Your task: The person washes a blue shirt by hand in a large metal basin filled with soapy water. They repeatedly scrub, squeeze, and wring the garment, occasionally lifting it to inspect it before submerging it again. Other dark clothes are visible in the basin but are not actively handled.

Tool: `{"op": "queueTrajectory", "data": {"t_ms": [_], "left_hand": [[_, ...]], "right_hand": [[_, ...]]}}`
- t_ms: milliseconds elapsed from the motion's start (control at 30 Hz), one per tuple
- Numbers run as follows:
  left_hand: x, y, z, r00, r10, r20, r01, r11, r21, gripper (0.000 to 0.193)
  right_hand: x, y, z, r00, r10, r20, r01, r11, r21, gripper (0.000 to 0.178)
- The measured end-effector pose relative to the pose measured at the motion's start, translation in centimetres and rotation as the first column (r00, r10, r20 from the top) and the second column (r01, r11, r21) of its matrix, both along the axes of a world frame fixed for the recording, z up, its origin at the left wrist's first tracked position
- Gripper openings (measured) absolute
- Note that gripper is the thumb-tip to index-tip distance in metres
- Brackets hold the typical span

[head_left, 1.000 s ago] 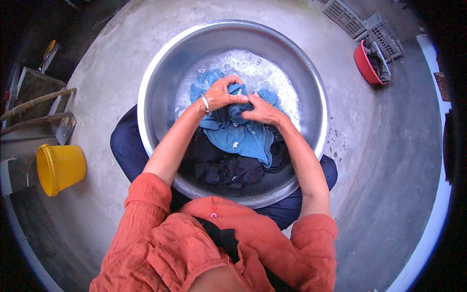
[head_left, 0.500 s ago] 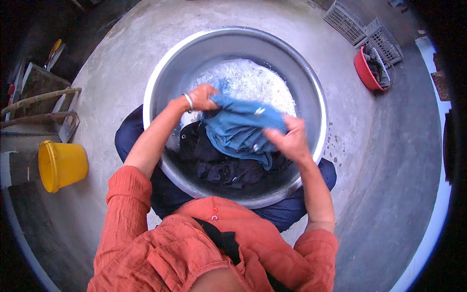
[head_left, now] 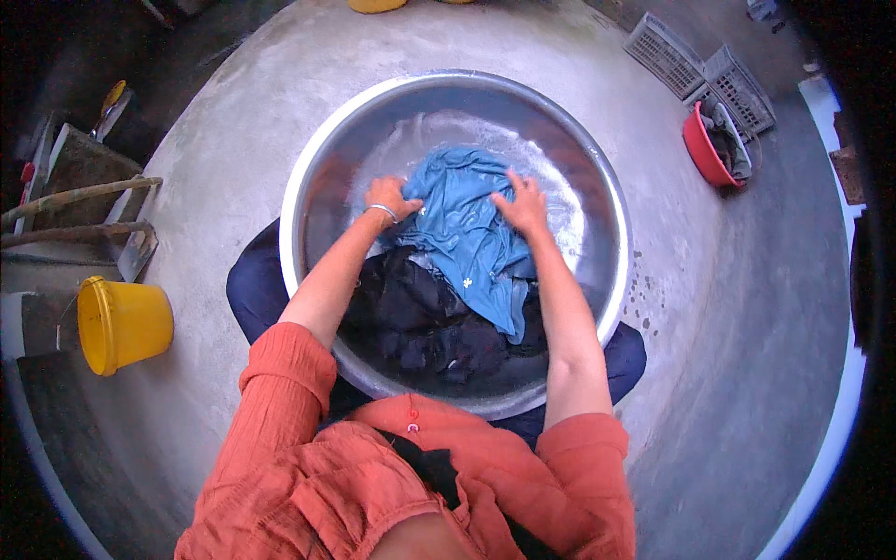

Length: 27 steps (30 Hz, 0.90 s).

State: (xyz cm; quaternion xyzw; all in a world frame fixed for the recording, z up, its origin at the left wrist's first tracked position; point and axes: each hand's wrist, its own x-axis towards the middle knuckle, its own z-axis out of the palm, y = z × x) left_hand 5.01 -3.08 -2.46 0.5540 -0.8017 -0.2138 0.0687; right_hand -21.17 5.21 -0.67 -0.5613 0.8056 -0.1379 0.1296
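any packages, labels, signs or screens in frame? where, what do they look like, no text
None in view: no package, label, sign or screen.
Nearest to it are plain containers:
Metal basin: centre, round, silver; both hands press a blue garment in it.
Yellow bucket: left, on the concrete floor.
Red tub: upper right, round.
Grey crates: upper right, slatted plastic.
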Motion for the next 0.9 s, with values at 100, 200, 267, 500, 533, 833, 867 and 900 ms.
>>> {"op": "queueTrajectory", "data": {"t_ms": [100, 200, 267, 500, 533, 833, 867, 900], "left_hand": [[-0.2, -0.8, 0.4, 0.84, 0.1, -0.533, 0.087, 0.945, 0.314, 0.03], [-0.3, -1.6, 2.0, 0.656, 0.497, -0.568, -0.217, 0.845, 0.489, 0.041], [-0.3, -1.4, 2.0, 0.698, 0.474, -0.537, -0.276, 0.87, 0.409, 0.065], [-4.6, 2.2, 2.4, 0.305, 0.772, -0.558, 0.298, 0.479, 0.826, 0.071], [-4.1, 2.1, 1.3, 0.2, 0.825, -0.528, 0.415, 0.417, 0.809, 0.069], [-4.2, 4.6, 2.6, 0.124, 0.905, -0.407, 0.598, 0.26, 0.758, 0.032], [-4.5, 4.9, 0.2, -0.009, 0.921, -0.388, 0.55, 0.329, 0.768, 0.03], [-5.1, 4.8, -0.7, -0.13, 0.919, -0.372, 0.508, 0.384, 0.771, 0.029]], "right_hand": [[1.3, -0.8, 0.1, 0.926, 0.006, 0.378, -0.014, 1.0, 0.018, 0.05], [-0.8, -1.8, -1.2, 0.774, -0.16, 0.613, 0.178, 0.983, 0.032, 0.048], [-2.2, -2.4, -1.6, 0.905, -0.271, 0.328, 0.254, 0.963, 0.095, 0.061], [5.6, -2.1, -3.0, 0.893, 0.144, 0.427, -0.023, 0.961, -0.275, 0.048], [8.4, -1.3, -1.2, 0.89, 0.219, 0.401, -0.055, 0.923, -0.38, 0.04], [14.8, 2.7, 5.7, 0.893, 0.445, -0.058, -0.356, 0.624, -0.695, 0.02], [14.2, 1.7, 6.3, 0.938, 0.34, -0.061, -0.315, 0.767, -0.559, 0.022], [12.9, 0.4, 6.0, 0.961, 0.277, -0.01, -0.234, 0.791, -0.565, 0.024]]}}
